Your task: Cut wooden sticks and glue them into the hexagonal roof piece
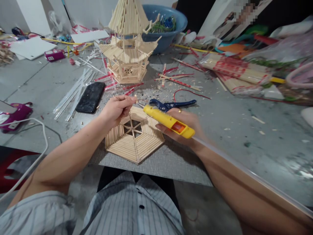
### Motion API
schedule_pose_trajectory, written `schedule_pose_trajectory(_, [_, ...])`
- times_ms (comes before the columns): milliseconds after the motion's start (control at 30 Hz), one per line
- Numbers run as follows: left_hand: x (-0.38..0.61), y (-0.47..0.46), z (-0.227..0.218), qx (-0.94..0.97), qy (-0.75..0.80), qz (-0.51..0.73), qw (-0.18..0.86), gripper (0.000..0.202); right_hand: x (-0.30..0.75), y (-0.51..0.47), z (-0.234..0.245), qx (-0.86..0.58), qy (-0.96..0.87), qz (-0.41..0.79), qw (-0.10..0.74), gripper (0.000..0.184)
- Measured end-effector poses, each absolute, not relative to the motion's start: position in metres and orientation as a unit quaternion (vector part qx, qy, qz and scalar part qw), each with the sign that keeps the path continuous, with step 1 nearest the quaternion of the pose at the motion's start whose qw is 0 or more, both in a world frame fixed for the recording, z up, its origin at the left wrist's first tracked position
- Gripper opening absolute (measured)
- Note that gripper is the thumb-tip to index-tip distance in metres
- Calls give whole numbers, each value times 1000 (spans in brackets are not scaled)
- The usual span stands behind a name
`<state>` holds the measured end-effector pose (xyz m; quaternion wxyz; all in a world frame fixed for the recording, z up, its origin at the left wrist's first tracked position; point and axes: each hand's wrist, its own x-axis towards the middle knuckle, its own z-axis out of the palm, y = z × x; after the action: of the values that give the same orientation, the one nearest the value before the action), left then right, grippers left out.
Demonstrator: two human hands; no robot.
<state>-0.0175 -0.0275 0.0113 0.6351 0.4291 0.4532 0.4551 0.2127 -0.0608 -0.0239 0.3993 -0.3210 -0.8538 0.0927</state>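
My left hand [119, 107] is closed in a pinch on a tiny pale wooden piece [136, 97], most of it hidden by the fingers. Gripped in my right hand [186, 122] is a yellow glue gun [168, 120] with a clear glue stick [234, 163] running out of its back. Its metal tip reaches close to the pinched piece; whether they touch I cannot tell. Below both hands, a hexagonal panel of wooden sticks [135, 147] lies at the table edge, with spokes in its open centre. Blue-handled cutters [181, 103] lie just behind the glue gun.
A stick-built pagoda model [128, 49] stands further back, before a blue basin [163, 36]. At left are a black phone [90, 97], several clear glue sticks [73, 91] and a purple device [16, 116] beside a white cable [45, 140]. Bagged sticks [237, 70] lie at right.
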Motion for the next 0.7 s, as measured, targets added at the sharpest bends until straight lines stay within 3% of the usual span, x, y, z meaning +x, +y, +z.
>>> schedule_pose_trajectory(700, [-15, -31, 16, 409, 454, 466, 640, 27, 207, -65, -21, -316, -854, 59, 409, 19])
